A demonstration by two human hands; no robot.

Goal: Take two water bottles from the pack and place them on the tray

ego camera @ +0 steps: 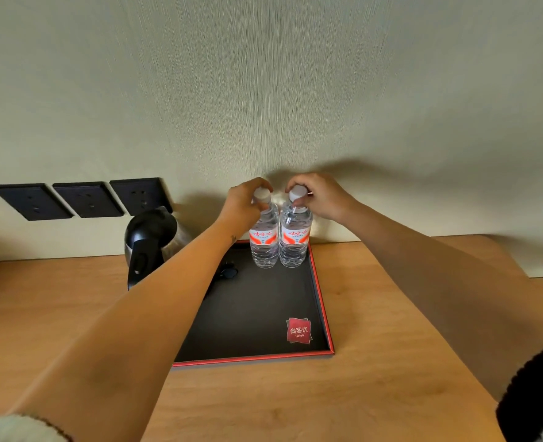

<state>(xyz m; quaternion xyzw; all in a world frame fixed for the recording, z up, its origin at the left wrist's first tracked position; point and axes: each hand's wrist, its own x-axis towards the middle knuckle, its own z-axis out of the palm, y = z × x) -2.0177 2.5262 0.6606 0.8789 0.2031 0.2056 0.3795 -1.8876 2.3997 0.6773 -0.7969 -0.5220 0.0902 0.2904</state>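
Observation:
Two clear water bottles with white caps and red-and-white labels stand upright side by side at the far right corner of a black tray [322,309] with a red rim. My left hand [243,202] grips the neck and cap of the left bottle [264,242]. My right hand [322,196] grips the cap of the right bottle [294,242]. Both bottle bases rest on the tray floor. The pack is not in view.
A black and steel electric kettle [150,242] stands at the tray's far left, partly behind my left forearm. A small dark object [228,271] lies on the tray near it. Three black wall sockets [85,199] sit above the wooden table [375,362]. The wall is close behind the bottles.

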